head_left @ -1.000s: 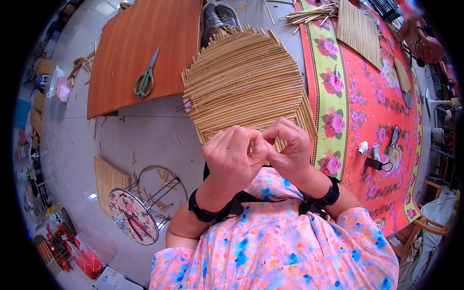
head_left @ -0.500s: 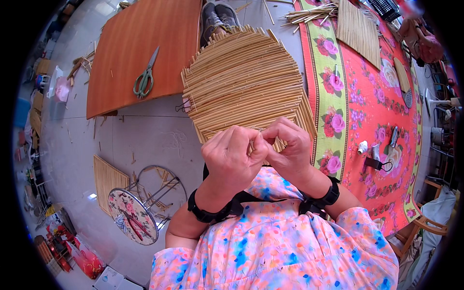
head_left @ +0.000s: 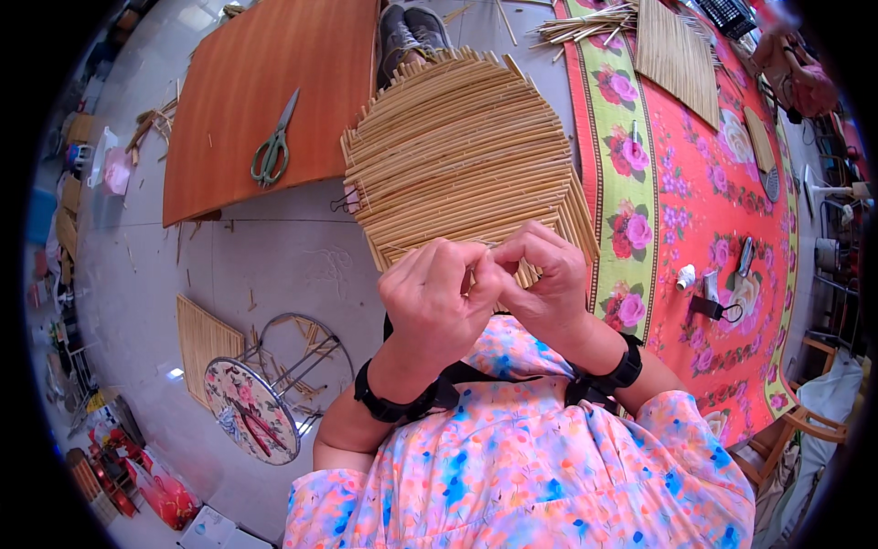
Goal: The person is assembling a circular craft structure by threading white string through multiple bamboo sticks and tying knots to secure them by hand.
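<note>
A roughly round panel of straw-coloured stalks (head_left: 462, 156), laid side by side, leans in front of my lap, with slanted stalks along its right and lower edges. Both hands meet at its near edge. My left hand (head_left: 437, 297) is closed in a pinch, knuckles up. Fingertip to fingertip with it, my right hand (head_left: 547, 279) pinches too. A thin pale thread seems to run along the panel's edge into the fingers; its ends are hidden. A wire-handled binder clip (head_left: 347, 201) grips the panel's left edge.
Green-handled scissors (head_left: 274, 146) lie on a brown board (head_left: 265, 82) at the left. A floral stool (head_left: 251, 409) lies tipped, pliers on its seat. On the right, a red flowered cloth (head_left: 686, 220) bears a white spool (head_left: 686, 277), a knife-like tool (head_left: 745, 258) and another stalk panel (head_left: 677, 64).
My left hand has shifted very slightly left, and the pinched fingertips have moved a little. The panel stays nearly where it was.
</note>
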